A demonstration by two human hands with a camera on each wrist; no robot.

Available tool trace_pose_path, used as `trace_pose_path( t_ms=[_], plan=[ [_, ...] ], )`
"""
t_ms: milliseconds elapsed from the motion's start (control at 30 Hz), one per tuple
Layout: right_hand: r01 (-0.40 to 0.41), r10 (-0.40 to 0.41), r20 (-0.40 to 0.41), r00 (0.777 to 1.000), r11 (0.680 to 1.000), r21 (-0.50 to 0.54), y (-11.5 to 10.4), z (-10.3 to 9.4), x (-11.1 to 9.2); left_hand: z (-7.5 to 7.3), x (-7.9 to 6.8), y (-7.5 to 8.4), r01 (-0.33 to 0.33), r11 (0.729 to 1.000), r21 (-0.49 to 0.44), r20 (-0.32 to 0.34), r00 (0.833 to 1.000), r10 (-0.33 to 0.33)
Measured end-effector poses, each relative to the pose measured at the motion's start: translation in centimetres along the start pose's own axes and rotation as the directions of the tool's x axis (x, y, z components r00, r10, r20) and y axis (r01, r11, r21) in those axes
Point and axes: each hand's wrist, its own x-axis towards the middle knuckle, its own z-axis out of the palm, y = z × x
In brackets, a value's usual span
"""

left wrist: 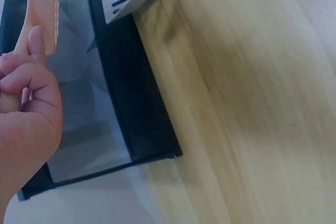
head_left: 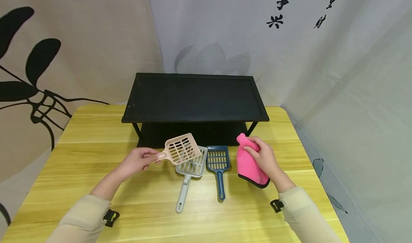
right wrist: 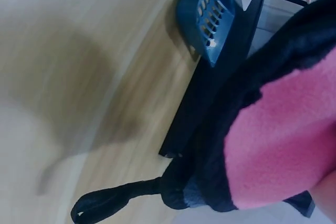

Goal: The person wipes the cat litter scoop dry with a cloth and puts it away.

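My left hand (head_left: 138, 160) pinches the handle of a beige litter scoop (head_left: 181, 149), whose slotted head is raised and overlaps a grey litter scoop (head_left: 184, 191) in the head view. In the left wrist view the scoop (left wrist: 43, 6) stands up from curled fingers. On the table beside the grey one lies a blue litter scoop (head_left: 220, 180), handle toward me. My right hand (head_left: 264, 159) grips a pink fleece mitt (head_left: 246, 164) with black edging, held over the table. Up close, the mitt (right wrist: 283, 135) shows its black trim and a hanging loop (right wrist: 113, 199).
A black two-tier rack (head_left: 196, 98) stands at the back of the wooden table (head_left: 141, 214), its lower shelf just behind the scoop heads. Behind it hangs a pale printed cloth (head_left: 206, 28).
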Motion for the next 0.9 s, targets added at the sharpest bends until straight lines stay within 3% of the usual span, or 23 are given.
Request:
trace_pose_path(
  t_ms=[433,633,900],
  plan=[
    [0.052,-0.052,-0.007,0.999,0.998,0.028,-1.9,0.5,0.6,1.5,0.8,2.2,-0.034,0.999,-0.001,0.076,0.997,0.034],
    [0.026,-0.027,0.0,1.0,0.999,0.041,-2.3,0.6,0.8,2.2,1.4,3.2,-0.056,0.998,0.014,0.091,0.994,0.054],
    [-0.018,0.021,-0.058,0.998,0.999,0.048,-3.3,1.2,1.3,3.5,2.0,4.4,-0.07,0.997,0.028,0.121,0.99,0.066]
  ],
)
